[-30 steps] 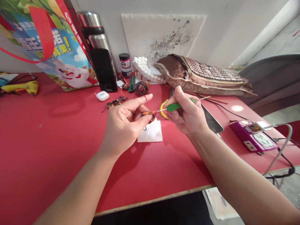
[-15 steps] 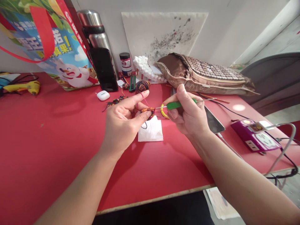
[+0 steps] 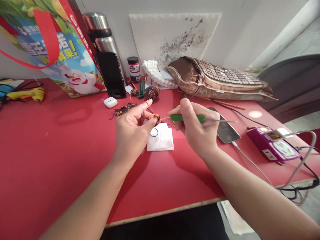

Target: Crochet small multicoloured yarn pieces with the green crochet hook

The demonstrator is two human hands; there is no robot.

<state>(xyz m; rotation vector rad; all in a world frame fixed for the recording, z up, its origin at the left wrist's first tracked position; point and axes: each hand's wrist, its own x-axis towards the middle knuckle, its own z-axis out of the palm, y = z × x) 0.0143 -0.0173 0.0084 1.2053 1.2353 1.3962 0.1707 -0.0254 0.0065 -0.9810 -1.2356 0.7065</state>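
Between thumb and fingers, my left hand (image 3: 133, 128) pinches a small multicoloured crochet piece (image 3: 154, 118). A strand of reddish yarn (image 3: 149, 106) runs over its raised index finger. My right hand (image 3: 198, 128) grips a crochet hook (image 3: 177, 117) by its green handle; one metal end points left to the crochet piece, the other sticks out to the right. Whether the hook tip is inside a stitch is too small to tell. Below the piece lies a folded white tissue (image 3: 160, 138). Behind the hands sit a ball of multicoloured yarn (image 3: 152, 92) and a crocheted strip (image 3: 125, 108).
On the red table (image 3: 75, 160) stand a shopping bag (image 3: 57, 50), a steel flask (image 3: 105, 40) and an upright black phone (image 3: 111, 75). An earphone case (image 3: 110, 102) lies nearby. To the right are a charging phone (image 3: 226, 128), a purple power strip (image 3: 273, 145) and a sequinned bag (image 3: 220, 78).
My right hand has shifted slightly left and down, with the hook now lying more level. My left hand has tilted a little, its index finger moving left with the yarn.
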